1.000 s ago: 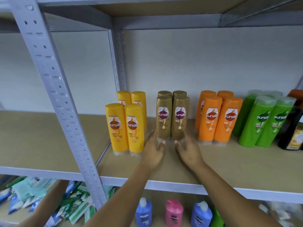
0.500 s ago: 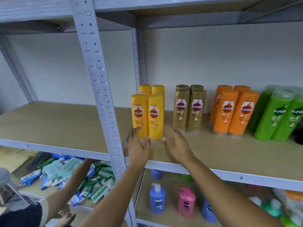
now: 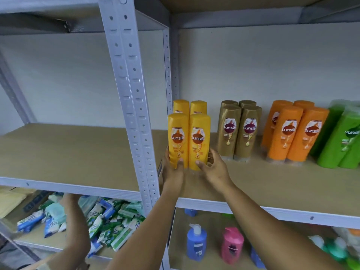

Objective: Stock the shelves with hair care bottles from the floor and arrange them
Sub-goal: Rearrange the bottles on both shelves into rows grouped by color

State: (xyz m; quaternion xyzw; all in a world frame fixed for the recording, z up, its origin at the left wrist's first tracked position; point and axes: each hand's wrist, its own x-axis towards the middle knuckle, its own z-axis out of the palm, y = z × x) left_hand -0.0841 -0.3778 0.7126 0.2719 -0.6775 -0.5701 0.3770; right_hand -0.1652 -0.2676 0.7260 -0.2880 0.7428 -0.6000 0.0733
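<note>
Several yellow Sunsilk bottles (image 3: 189,137) stand in a tight block at the left end of the wooden shelf (image 3: 272,184). My left hand (image 3: 172,168) wraps the base of the front left bottle. My right hand (image 3: 213,168) presses the base of the front right bottle from the other side. To the right stand gold bottles (image 3: 239,131), then orange bottles (image 3: 294,133), then green bottles (image 3: 342,139), each group apart from the others.
A grey perforated upright post (image 3: 134,106) stands just left of the yellow bottles. Below are blue (image 3: 196,243) and pink (image 3: 231,245) pump bottles. Another person's arm (image 3: 76,221) reaches into sachets (image 3: 109,221) on the lower left shelf.
Both hands moved from the gold bottles leftward to the yellow group and closed on the bases of its front pair. The view shifted left.
</note>
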